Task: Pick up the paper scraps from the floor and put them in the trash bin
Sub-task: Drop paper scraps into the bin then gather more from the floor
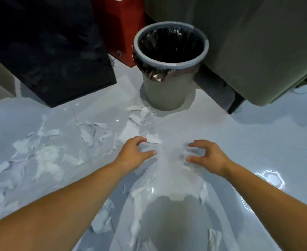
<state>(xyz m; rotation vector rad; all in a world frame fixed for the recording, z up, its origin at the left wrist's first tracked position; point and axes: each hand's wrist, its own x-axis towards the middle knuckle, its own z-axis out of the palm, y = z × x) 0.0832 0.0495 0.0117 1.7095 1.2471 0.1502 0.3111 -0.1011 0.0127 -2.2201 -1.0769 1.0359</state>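
Note:
White paper scraps point(46, 156) lie scattered over the glossy pale floor, mostly to the left and in the middle, with a few at the foot of the trash bin point(167, 91). The bin is grey with a black liner and stands upright at the top centre. My left hand point(133, 153) hovers over the floor with fingers loosely curved, holding nothing, just beside a scrap point(153, 139). My right hand point(206, 155) is spread the same way above some small scraps point(190, 166), empty.
A black cabinet point(46, 51) stands at the back left, a red bag point(123, 24) behind the bin, and a grey-green sofa point(257, 42) at the back right. More scraps lie near my body point(136, 211). The floor point(257, 142) to the right is bare tile.

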